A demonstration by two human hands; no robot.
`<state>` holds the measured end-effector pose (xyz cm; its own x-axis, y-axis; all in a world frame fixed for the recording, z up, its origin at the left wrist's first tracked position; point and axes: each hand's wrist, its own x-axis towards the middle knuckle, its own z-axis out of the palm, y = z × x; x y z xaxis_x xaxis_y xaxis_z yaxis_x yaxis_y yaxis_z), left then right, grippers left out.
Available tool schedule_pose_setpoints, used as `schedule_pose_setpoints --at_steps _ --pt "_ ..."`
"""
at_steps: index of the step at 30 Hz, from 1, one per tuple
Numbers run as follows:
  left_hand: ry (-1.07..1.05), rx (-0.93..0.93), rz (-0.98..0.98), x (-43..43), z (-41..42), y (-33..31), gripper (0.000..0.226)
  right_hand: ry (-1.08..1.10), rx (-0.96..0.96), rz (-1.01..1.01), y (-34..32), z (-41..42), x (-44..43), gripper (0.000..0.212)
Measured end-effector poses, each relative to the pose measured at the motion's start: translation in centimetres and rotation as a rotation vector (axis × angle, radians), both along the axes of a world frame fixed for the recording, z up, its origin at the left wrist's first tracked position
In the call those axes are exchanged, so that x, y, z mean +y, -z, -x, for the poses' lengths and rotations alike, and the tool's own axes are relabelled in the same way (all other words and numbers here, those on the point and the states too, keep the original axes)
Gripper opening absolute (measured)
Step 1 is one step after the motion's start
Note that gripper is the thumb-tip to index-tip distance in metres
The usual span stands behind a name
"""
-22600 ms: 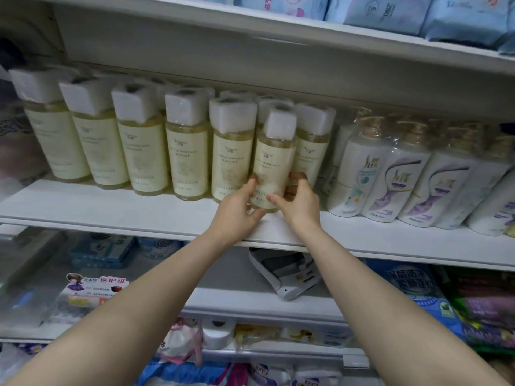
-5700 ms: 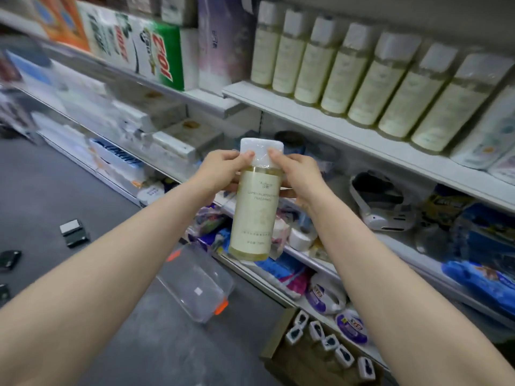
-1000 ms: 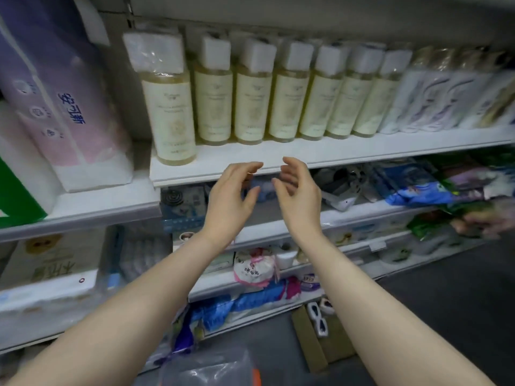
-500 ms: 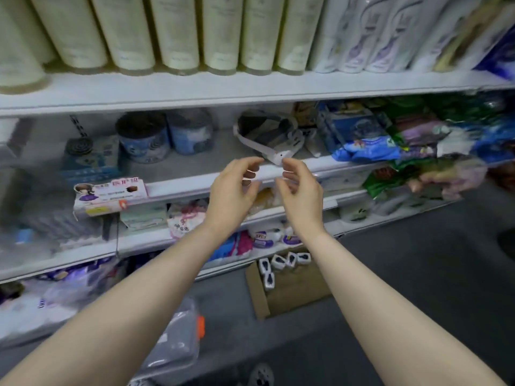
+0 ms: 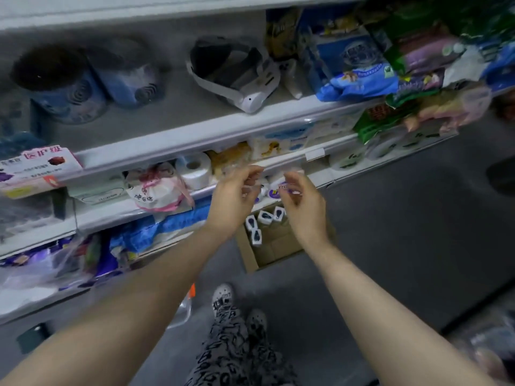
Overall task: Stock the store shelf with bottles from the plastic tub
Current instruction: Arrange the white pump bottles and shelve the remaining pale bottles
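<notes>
Clear plastic tub with an orange clip is down on the grey floor, mostly hidden behind the left forearm, right by the person's shoes. Both hands are empty, fingers loosely curled: left hand and right hand hang side by side, not touching, in front of the lower shelf. Behind them on the floor there's a cardboard box with little white packs. On the shelves: a tissue roll, blue tins and a white headset thing. Pretty blurry overall.
</notes>
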<state>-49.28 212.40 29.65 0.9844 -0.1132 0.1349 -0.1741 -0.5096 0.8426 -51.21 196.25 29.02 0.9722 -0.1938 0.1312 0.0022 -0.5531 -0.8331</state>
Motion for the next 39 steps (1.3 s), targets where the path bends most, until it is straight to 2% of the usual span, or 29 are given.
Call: schedule_pose_setpoints --at_steps 10,16,24,39 --pt "0.050 0.211 -0.043 -0.5 -2.2 10.0 0.038 0.084 0.204 0.035 9.5 0.2 -2.0 0.034" --pt "0.069 0.339 -0.092 -1.1 -3.2 18.3 0.040 0.088 0.275 0.051 16.1 0.1 -2.8 0.031" --pt "0.094 0.497 -0.156 -1.7 -3.4 30.8 0.041 0.085 0.453 0.054 28.7 0.0 -4.3 0.030" --pt "0.059 0.616 -0.180 -3.5 -4.1 51.9 0.050 0.096 0.666 0.032 49.6 -1.9 -3.5 0.027"
